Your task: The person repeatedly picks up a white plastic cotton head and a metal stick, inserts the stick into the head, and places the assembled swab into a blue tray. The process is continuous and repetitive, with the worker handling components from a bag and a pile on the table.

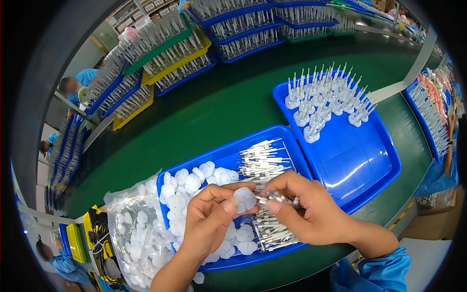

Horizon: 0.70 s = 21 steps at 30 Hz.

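Observation:
Over a blue tray (pixel 222 155), my left hand (pixel 209 219) pinches a translucent white plastic disc (pixel 244 199) between thumb and fingers. My right hand (pixel 314 211) is closed around several thin rods (pixel 281 197) with metallic ends; one points at the disc, but whether they touch I cannot tell. Loose white discs (pixel 191 183) fill the tray's left part. White rods with metal ends (pixel 261 158) lie heaped in its right part, beneath my hands. A second blue tray (pixel 357 158) to the right carries several white discs with upright rods (pixel 323 100).
A clear plastic bag (pixel 127 233) of discs lies against the tray's left side. Stacked trays of upright rods (pixel 168 53) line the far edge of the green table (pixel 204 117). Black cables (pixel 100 233) sit in a yellow holder at left. Other people in blue work nearby.

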{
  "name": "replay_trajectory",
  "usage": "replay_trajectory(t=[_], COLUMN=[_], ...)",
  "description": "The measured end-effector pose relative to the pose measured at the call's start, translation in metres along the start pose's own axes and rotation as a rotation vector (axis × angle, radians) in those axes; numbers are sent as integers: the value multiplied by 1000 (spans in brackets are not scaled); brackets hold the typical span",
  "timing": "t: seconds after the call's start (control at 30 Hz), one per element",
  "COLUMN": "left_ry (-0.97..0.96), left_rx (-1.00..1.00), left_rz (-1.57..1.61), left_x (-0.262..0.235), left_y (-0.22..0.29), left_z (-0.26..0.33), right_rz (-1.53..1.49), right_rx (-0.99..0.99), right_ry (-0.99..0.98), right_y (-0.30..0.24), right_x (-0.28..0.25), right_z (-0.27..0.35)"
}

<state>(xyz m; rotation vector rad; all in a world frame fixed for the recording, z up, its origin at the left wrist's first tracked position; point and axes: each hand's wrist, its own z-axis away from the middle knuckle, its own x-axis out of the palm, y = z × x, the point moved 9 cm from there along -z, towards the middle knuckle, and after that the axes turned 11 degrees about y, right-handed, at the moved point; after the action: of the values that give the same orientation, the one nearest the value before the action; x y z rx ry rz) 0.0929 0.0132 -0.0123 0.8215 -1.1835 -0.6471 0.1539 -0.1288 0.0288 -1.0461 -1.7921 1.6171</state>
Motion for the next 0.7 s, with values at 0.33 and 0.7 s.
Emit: replay_trajectory(t=[0.33, 0.7], left_ry=[5, -65], left_rx=[113, 402], left_rz=[-52, -386], left_x=[-2, 11], left_y=[5, 20], left_z=[0, 9], right_rz=[260, 281], right_rx=[-180, -125], right_ry=[59, -66], right_y=[-5, -5], right_x=[1, 5], right_z=[4, 3])
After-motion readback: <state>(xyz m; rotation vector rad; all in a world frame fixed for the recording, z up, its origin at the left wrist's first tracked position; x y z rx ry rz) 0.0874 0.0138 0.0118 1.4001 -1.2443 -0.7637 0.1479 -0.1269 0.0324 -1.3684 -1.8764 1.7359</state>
